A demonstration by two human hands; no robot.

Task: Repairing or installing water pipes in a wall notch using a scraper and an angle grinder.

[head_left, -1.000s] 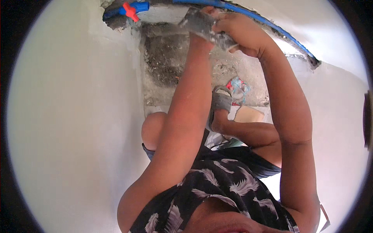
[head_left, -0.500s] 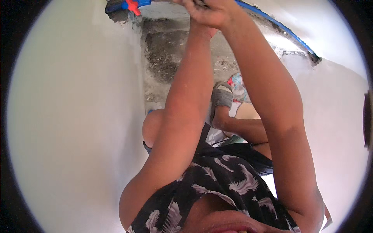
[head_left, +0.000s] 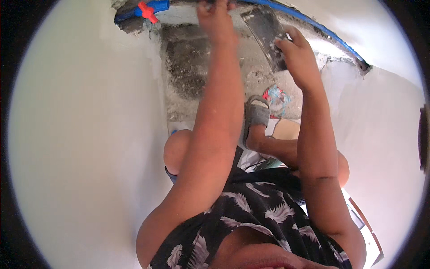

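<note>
My left hand (head_left: 215, 19) reaches up to the top edge, by the blue pipe (head_left: 305, 20) in a rough wall channel; its fingers are curled and blurred, and whatever they hold is hidden. My right hand (head_left: 296, 58), to the right and a little lower, grips a flat, dark rectangular trowel (head_left: 261, 28) with pale smears, its blade tilted. At upper left of the channel sits a blue fitting (head_left: 159, 6) with a red valve handle (head_left: 147, 11).
Smooth pale walls (head_left: 76, 134) flank a rough, stained concrete floor (head_left: 192, 71). On it lie a crumpled plastic wrapper (head_left: 277, 98) and a beige board piece (head_left: 285, 130). My sandaled foot (head_left: 257, 116) rests below, beside my bare knee (head_left: 177, 150).
My hands have separated. My right hand has moved right and down from the top edge with the trowel, which is now plainly visible; my left hand stays high.
</note>
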